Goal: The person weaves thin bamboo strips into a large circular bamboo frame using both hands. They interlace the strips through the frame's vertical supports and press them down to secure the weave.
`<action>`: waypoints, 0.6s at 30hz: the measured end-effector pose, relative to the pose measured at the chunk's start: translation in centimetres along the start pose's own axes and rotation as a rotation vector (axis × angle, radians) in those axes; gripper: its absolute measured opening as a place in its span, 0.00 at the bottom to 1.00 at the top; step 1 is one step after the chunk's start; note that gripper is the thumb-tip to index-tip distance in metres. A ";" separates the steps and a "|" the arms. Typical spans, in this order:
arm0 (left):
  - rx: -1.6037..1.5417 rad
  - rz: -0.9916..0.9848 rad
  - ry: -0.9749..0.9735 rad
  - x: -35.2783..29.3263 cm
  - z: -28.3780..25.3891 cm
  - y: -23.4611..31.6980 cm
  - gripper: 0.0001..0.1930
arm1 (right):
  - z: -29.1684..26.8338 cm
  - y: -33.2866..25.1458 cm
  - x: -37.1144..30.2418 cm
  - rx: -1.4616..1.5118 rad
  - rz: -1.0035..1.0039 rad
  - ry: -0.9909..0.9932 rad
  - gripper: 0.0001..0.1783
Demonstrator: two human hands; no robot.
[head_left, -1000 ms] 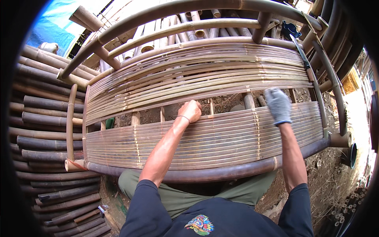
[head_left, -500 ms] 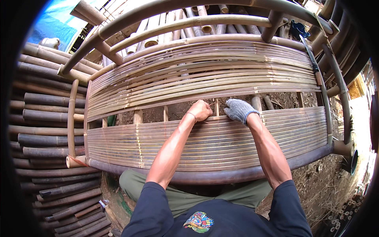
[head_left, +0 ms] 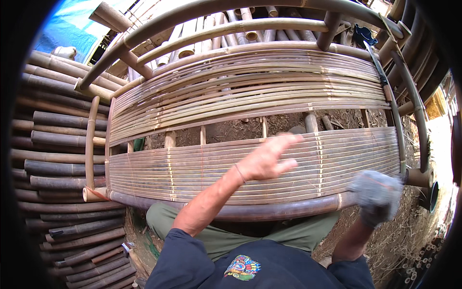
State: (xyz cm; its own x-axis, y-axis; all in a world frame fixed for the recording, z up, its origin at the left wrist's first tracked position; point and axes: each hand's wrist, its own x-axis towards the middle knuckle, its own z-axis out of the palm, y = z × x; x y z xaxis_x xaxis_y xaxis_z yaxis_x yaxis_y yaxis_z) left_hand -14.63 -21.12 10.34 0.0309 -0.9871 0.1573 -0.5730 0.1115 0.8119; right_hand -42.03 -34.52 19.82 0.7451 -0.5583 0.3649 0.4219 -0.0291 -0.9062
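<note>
**Bright Daylight, Bent Edges, Motion Blur**

Strong daylight lights the view, harshest at the far right, where the ground (head_left: 442, 149) bleaches nearly to white. The blue tarp (head_left: 72, 36) at upper left glows, washing out toward its top. A soft sheen lies along the front pole (head_left: 293, 211); the space beneath it is dark. Motion smears the gloved right hand (head_left: 378, 192) heavily and softens the bare left hand (head_left: 262, 161), while the slats (head_left: 293, 188) look fairly crisp. Fisheye distortion bows the top rail (head_left: 211, 11), and black vignetting closes the corners.
</note>
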 end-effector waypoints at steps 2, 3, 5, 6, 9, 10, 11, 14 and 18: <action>0.085 0.236 0.020 0.4 4.5 4.4 0.11 | -2.9 -2.0 -0.7 0.468 -0.337 0.325 0.21; 0.161 0.288 0.076 -0.6 6.1 5.4 0.07 | -2.2 -0.4 1.1 0.402 -0.253 0.636 0.22; 0.116 0.423 0.079 -1.4 7.3 8.6 0.07 | -3.5 4.9 2.4 -0.130 0.297 0.698 0.23; 0.122 0.529 0.080 -1.6 8.1 9.7 0.08 | -4.2 7.9 2.3 -0.234 0.614 0.329 0.31; 0.090 0.603 -0.011 -3.2 9.3 11.8 0.08 | 4.7 13.3 4.3 -0.256 1.190 -0.379 0.35; 0.062 0.591 -0.039 -3.8 9.0 11.4 0.08 | 7.6 13.8 4.8 -0.352 1.086 -0.468 0.30; 0.041 0.584 -0.062 -4.1 8.4 10.7 0.08 | 8.7 14.7 5.2 -0.335 1.050 -0.384 0.24; -0.116 0.360 0.190 -3.5 2.8 9.1 0.13 | 6.4 15.5 6.4 -1.034 0.164 -0.069 0.20; 0.354 -0.360 0.547 -3.0 -1.4 -5.0 0.18 | 6.0 9.8 10.7 -0.204 0.161 0.016 0.19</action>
State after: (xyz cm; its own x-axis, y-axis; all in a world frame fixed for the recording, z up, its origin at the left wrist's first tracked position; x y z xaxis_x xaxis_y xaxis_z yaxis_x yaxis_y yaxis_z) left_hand -10.75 -18.59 6.62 0.6168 -0.7471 0.2479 -0.6772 -0.3430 0.6510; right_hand -26.83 -35.85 16.17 0.7854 -0.5820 0.2109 0.1847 -0.1049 -0.9772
